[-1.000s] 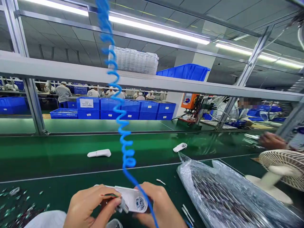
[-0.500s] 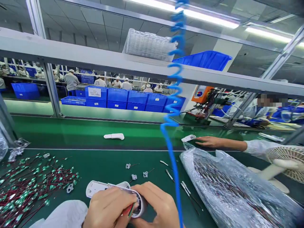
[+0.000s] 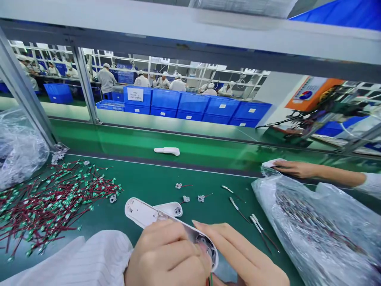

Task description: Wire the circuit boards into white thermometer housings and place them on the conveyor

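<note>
A long white plastic housing (image 3: 143, 212) lies slanted between my two hands, its hollow side facing up. My left hand (image 3: 171, 254) is curled closed over its middle, fingertips pressed into the rounded end, where grey parts show. Wrapped round the outer side of that end is my right hand (image 3: 241, 254). Red and green wires (image 3: 210, 279) stick out below my left fingers; where they lead is hidden. Behind the housing lies a second white shell (image 3: 169, 209) with a small round fitting. Small grey clips (image 3: 186, 199) with wires are scattered beyond it.
Red-wired green boards (image 3: 65, 198) are heaped at left, near a clear bag (image 3: 20, 151). Metal-tipped leads (image 3: 257, 222) lie at right beside a plastic bag of leads (image 3: 315, 222). A white handle-shaped part (image 3: 166, 151) lies on the green strip (image 3: 125, 143). Another person's hand (image 3: 294, 169) reaches in.
The view has tilted down and shifted left. The housing has turned, its rounded end lower right. My left hand now covers more of that end. The other person's hand now touches a white part.
</note>
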A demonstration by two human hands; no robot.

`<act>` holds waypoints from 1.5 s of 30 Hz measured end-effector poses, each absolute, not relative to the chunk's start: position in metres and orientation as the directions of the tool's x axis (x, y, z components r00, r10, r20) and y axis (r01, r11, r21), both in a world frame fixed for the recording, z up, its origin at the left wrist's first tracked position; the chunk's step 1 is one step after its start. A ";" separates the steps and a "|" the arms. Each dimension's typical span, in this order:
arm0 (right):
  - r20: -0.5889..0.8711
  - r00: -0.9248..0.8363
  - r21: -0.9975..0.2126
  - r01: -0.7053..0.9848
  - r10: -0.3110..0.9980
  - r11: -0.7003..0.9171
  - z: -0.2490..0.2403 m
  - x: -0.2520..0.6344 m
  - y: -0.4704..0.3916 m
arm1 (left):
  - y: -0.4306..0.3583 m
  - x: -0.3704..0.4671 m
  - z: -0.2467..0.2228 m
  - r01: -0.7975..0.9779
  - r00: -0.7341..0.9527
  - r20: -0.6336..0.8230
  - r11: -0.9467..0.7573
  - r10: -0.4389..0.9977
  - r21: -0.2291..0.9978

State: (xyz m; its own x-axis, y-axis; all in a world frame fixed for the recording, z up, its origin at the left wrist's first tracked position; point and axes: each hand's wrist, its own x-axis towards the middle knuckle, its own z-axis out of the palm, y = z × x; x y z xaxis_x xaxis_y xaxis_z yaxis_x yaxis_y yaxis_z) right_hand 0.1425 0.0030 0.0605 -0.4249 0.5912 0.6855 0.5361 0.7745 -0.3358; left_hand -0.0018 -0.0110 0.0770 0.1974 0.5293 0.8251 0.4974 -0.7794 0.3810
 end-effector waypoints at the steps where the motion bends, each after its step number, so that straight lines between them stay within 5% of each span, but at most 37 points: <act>1: 0.694 -0.422 -0.320 0.545 0.583 0.775 0.061 0.141 0.003 | -0.010 -0.001 0.076 0.504 0.212 0.813 -0.773 0.543 0.385; 10: 0.648 -0.421 -0.347 0.577 0.634 0.739 0.060 0.138 0.001 | 0.008 -0.012 0.070 0.377 0.420 0.643 -0.768 0.640 0.518; 14: 0.629 -0.448 -0.371 0.545 0.636 0.752 0.059 0.137 0.005 | 0.010 -0.017 0.080 0.459 0.597 0.518 -0.790 0.612 0.405; 25: 0.665 -0.411 -0.361 0.554 0.623 0.750 0.061 0.136 0.002 | 0.000 -0.007 0.084 0.695 0.454 0.572 -0.674 0.683 0.252; 29: 0.668 -0.379 -0.397 0.547 0.641 0.737 0.056 0.135 0.004 | 0.009 -0.012 0.080 0.614 0.430 0.470 -0.631 0.771 0.474; 32: 0.659 -0.367 -0.461 0.492 0.656 0.739 0.051 0.133 0.005 | 0.024 -0.016 0.076 0.573 0.415 0.168 -0.400 0.894 0.715; 36: 0.504 -0.416 -0.557 0.513 0.757 0.653 0.033 0.148 0.028 | 0.058 -0.013 0.068 0.606 0.522 -0.137 -0.253 0.842 0.754; 40: 0.380 -0.221 -0.389 0.842 0.898 0.373 -0.003 0.213 0.096 | 0.119 -0.016 0.056 0.678 0.430 -0.124 -0.229 0.894 0.698; 45: 0.298 -0.142 -0.227 0.950 0.944 0.214 -0.039 0.296 0.174 | 0.219 -0.044 0.033 0.780 0.189 -0.094 -0.091 0.977 0.619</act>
State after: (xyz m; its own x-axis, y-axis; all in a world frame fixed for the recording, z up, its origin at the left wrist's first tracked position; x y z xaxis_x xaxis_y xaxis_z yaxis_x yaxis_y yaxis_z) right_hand 0.2961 0.1740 -0.0393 -0.1416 0.9441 0.2978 0.9500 0.2141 -0.2273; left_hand -0.0445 0.2195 0.0334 0.1890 0.9774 -0.0942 0.7802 -0.0912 0.6188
